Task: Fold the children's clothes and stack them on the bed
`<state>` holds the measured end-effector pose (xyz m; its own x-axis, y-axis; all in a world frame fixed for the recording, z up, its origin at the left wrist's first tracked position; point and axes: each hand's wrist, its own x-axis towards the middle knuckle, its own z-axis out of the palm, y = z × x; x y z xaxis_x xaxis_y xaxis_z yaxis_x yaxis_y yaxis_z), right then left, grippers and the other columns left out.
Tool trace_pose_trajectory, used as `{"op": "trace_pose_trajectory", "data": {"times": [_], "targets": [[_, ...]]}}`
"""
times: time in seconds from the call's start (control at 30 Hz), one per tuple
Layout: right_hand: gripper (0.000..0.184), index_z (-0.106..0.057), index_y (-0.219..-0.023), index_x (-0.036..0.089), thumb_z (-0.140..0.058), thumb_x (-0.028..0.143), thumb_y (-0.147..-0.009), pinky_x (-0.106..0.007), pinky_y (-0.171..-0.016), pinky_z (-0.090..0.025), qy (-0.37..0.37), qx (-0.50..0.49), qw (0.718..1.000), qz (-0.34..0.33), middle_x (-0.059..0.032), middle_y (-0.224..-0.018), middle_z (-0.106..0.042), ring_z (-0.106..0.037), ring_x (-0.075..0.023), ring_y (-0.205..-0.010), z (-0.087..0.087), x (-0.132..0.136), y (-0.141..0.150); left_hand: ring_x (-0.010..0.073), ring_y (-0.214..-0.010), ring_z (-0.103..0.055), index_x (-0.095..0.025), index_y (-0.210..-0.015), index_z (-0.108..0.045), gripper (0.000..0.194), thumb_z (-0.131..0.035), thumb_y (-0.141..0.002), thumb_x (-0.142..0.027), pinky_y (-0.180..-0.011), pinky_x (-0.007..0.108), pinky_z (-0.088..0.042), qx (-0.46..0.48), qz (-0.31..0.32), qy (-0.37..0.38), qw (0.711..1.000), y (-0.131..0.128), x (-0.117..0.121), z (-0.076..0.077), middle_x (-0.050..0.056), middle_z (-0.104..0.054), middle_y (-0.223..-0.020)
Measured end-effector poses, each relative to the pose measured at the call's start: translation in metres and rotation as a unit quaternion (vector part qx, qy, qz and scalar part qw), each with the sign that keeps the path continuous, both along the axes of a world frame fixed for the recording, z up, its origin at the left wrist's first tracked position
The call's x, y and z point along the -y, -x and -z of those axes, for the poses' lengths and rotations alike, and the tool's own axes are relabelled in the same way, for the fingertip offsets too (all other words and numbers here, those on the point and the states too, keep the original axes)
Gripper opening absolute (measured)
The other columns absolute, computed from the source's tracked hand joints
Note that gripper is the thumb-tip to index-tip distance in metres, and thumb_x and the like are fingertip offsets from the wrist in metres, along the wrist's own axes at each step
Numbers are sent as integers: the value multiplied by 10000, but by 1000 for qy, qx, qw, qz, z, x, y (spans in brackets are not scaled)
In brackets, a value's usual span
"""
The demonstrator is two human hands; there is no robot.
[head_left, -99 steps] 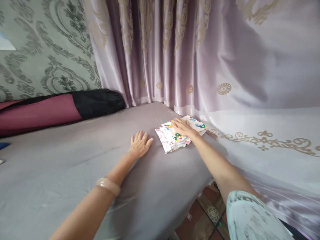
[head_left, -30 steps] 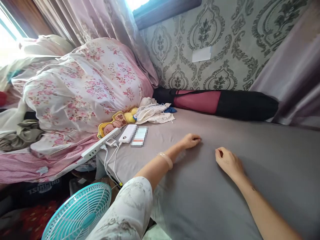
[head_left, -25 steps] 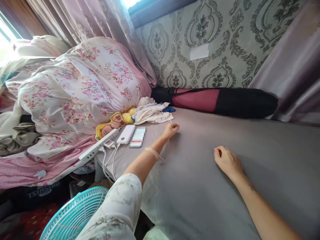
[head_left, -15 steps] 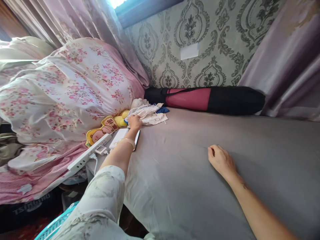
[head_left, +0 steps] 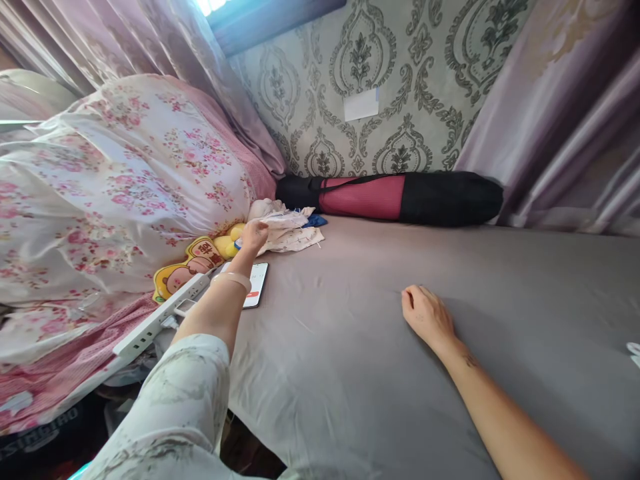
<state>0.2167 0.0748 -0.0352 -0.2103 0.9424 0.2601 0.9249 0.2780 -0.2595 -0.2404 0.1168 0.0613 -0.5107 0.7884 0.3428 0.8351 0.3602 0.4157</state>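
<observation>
My left hand (head_left: 255, 235) reaches to the far left of the grey sheet (head_left: 330, 347). Its fingers are closed on white cloth (head_left: 286, 220) at the near-left side of a small heap of crumpled fabric. A cream patterned piece (head_left: 295, 241) lies at the front of this heap, and a bit of blue cloth (head_left: 316, 221) shows behind. Below my left forearm is a phone (head_left: 257, 283) with a lit screen, partly covered by the arm. My right hand (head_left: 427, 317) rests on the sheet with its fingers curled in, nothing visible in them.
A black and dark pink long bag (head_left: 365, 198) lies along the wall. To the left are floral bedding (head_left: 125, 167), a yellow plush toy (head_left: 186, 267) and a white power strip (head_left: 163, 317) with a plug. A small white object (head_left: 634, 352) sits at the right edge.
The view has swung slightly right. My left hand has risen a little at the cloth heap, and its forearm now uncovers more of the phone. My right hand stays on the sheet.
</observation>
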Motion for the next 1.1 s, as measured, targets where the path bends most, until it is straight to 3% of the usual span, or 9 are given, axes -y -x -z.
{"op": "trace_pose_trajectory", "data": {"times": [0.2,0.33,0.47,0.8,0.97,1.1], "targets": [[238,-627,-899,194,-403,246,-961,-303,-675,-331,9,-9,1000,2,-75,-942,-679,-594,-197,-819,-2,2,1,193,-701,-630,-85,-925,-757,293,-603,-696,-181,-712,292,-490,184,91,-124,971,-36,-18,-23,63,-693,-703],[259,-632,-903,189,-387,247,-965,-305,-677,-332,12,-8,1000,1,-84,-946,-680,-595,-199,-828,-5,4,1,128,-585,-571,-85,-846,-741,244,-697,-626,-182,-619,263,-479,356,159,-153,908,-75,-25,-35,30,-646,-633],[251,-628,-908,186,-390,239,-967,-300,-696,-335,14,-12,1000,-6,-85,-965,-679,-594,-198,-853,-4,4,0,127,-634,-610,-87,-810,-718,242,-763,-577,-130,-658,268,-513,469,227,-134,843,-120,-25,-48,48,-669,-685],[211,-652,-873,206,-450,227,-929,-290,-701,-360,28,-80,996,-22,-83,-922,-684,-601,-197,-827,-2,1,-5,92,-604,-615,-57,-826,-685,189,-672,-666,42,-776,303,-555,602,257,-114,747,-239,-20,-55,32,-640,-671],[190,-661,-879,213,-478,254,-909,-266,-681,-400,58,-226,972,-36,-44,-832,-699,-622,-171,-744,-10,3,-1,80,-590,-608,-77,-834,-696,221,-602,-696,68,-802,295,-552,635,270,-107,716,-293,-15,-51,2,-619,-629],[256,-649,-942,190,-578,420,-856,-268,-707,-442,58,-339,938,-37,-55,-851,-708,-637,-177,-757,-23,9,8,75,-608,-614,-88,-836,-703,208,-612,-708,48,-807,275,-547,646,305,-94,693,-326,-9,-48,8,-633,-648]]}}
